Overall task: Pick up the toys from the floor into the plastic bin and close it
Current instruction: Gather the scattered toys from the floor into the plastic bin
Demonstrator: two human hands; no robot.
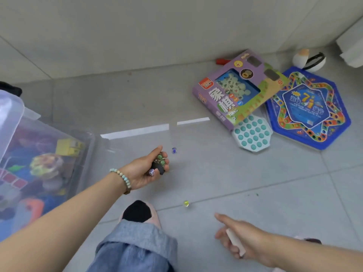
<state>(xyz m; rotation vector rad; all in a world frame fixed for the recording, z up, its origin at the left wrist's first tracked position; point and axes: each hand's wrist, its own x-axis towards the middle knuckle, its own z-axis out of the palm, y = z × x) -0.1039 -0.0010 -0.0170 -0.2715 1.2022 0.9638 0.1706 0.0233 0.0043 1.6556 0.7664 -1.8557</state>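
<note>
- Far left, the clear plastic bin (pixel 39 163) sits on the floor, full of toys seen through its wall, with its lid (pixel 9 114) tipped up at the near-left corner.
- Next, the left hand (pixel 146 169), beaded bracelet (pixel 121 178) on the wrist, is cupped palm-up and curled around a handful: green marbles (pixel 160 160), a dark piece and a white die (pixel 151 172) near the heel of the palm.
- Just past its fingertips lies a blue marble (pixel 174 150), close but not touching.
- Below centre, a yellow marble (pixel 185 203) rests on a tile seam, between the two hands and near the foot in a black sock and pink slipper (pixel 137 212).
- The right hand (pixel 238 239) has its index finger pointing towards that marble, short of it, the other fingers folded over a pale stick-like thing; blurred, so I can't name it.
- Further right, well clear of both hands: a purple game box (pixel 235 89) lying over a bubble pop toy (pixel 252 133), a blue board game (pixel 308 108), and a white ball toy (pixel 309 58) by the wall.
- Grey glossy floor tiles (pixel 275 183) meet a pale wall.
</note>
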